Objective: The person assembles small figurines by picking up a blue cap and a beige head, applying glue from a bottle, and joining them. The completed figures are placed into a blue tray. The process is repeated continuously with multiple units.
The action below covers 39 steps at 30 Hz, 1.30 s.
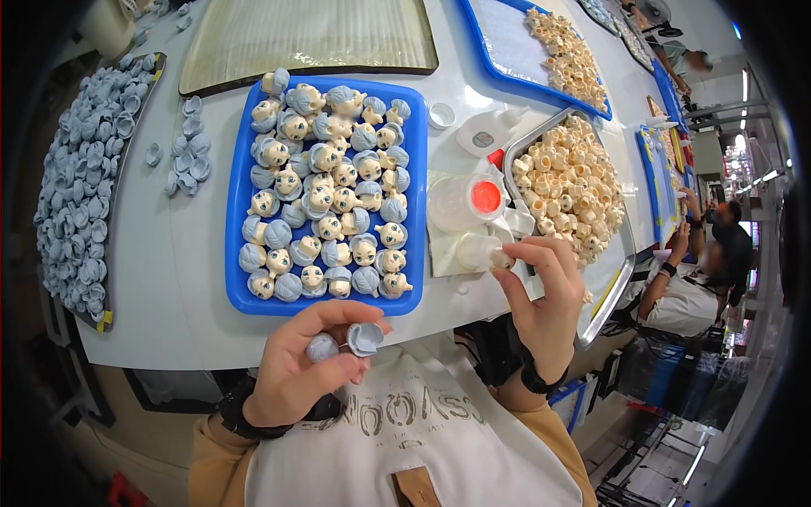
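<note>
Wide shallow tray with dark rim and cream ribbed sheet inside point(312, 38) lies on smooth white table point(196, 245). Close to its left, I see pale round bucket point(106, 29). On right side, co-worker in pale shirt point(686, 302), black band point(667, 269) on wrist; just beside, person in black clothing point(737, 253). Further up, round grey fan point(656, 12). Long white tube lights point(745, 84) shining. Low on right, thin metal rack point(650, 469). At lower left, bright red object point(127, 490), kind unclear.
</note>
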Tool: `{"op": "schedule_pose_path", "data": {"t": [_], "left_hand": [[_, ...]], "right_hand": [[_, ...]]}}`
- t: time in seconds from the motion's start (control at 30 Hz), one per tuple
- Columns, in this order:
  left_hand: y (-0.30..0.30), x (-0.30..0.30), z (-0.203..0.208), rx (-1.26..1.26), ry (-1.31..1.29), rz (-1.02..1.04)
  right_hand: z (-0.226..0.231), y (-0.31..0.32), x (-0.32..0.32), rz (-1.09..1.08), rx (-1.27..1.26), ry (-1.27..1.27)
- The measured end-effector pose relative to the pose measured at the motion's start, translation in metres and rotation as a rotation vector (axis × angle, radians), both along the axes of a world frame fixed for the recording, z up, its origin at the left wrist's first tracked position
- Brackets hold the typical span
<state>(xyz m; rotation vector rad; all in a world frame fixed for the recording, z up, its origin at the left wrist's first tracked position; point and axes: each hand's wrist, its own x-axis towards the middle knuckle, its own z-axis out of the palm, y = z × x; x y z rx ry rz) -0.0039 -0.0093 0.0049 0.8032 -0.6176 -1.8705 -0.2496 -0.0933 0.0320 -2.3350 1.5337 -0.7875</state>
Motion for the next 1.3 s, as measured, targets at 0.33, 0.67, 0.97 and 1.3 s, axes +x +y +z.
{"op": "schedule_pose_path", "data": {"t": [0.33, 0.67, 0.97, 1.3], "left_hand": [[-0.002, -0.008, 0.011, 0.019, -0.117, 0.043], [-0.004, -0.011, 0.01, -0.162, -0.212, 0.044], [-0.003, -0.005, 0.009, -0.267, -0.377, -0.009], [0.0, -0.003, 0.012, -0.127, -0.328, -0.03]], "right_hand": [[-0.009, 0.007, -0.005, -0.076, -0.029, -0.168], [0.009, 0.028, 0.037, 0.52, 0.194, -0.656], [0.002, 0.024, 0.044, 0.607, 0.121, -0.456], [-0.005, 0.028, 0.049, 0.546, 0.072, -0.442]]}}
